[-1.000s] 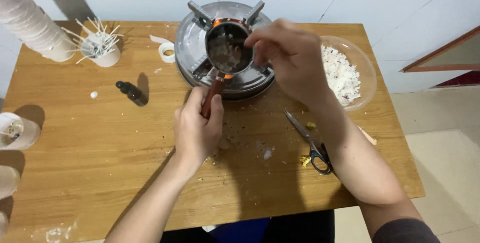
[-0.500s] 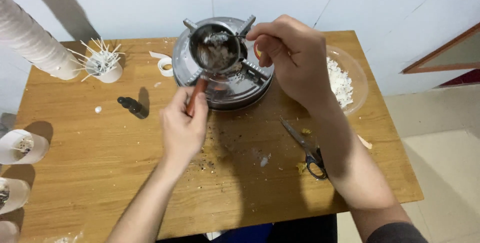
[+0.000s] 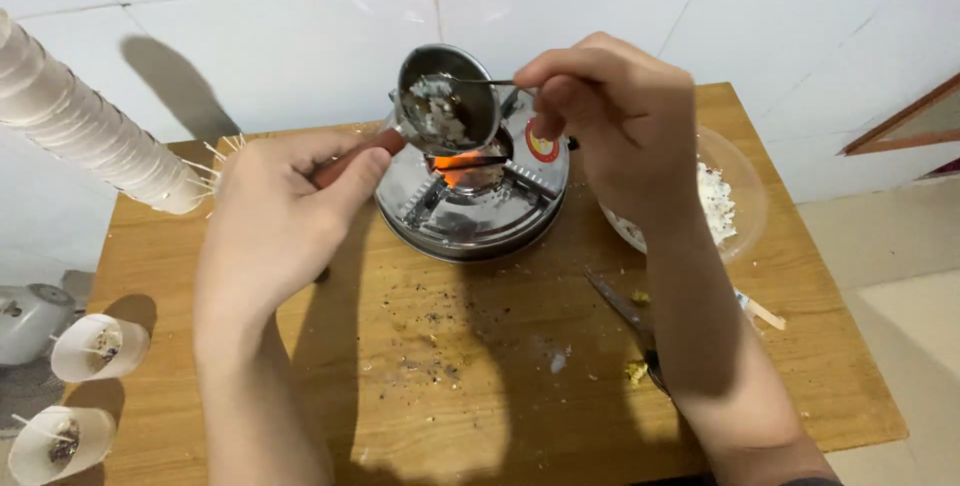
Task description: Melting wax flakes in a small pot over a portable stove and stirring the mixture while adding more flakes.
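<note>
- small metal pot (image 3: 448, 99) with a reddish handle (image 3: 352, 157) is up in the air, just above the round silver stove (image 3: 470, 191), and it tips a little toward the person.
- left hand (image 3: 270, 221) is closed around the reddish handle and holds the small metal pot up.
- right hand (image 3: 610, 131) is just beside the pot on the other side. its fingers pinch a thin metal stick (image 3: 485, 81), and the far end of the stick is inside the pot.
- inside the pot there are white and dark bits, lumpy and mixed up.
- under the pot, an orange flame (image 3: 460, 161) glows in the middle of the round silver stove. the stove sits on the wooden table (image 3: 420, 386) near the white tiled wall.
- a clear bowl (image 3: 745, 196) sits on the table to the right of the stove, partly behind the right arm. it has white flakes in it.
- scissors (image 3: 635, 321) lie on the table near the right arm, partly hidden by it, with small yellow crumbs beside them.
- dark specks and white crumbs are scattered on the table in front of the stove.
- a tall stack of white paper cups (image 3: 85, 126) leans in from the left side.
- two white paper cups (image 3: 95, 346) stand to the left past the table edge. each one has a thin white stick and some dark bits in it.
</note>
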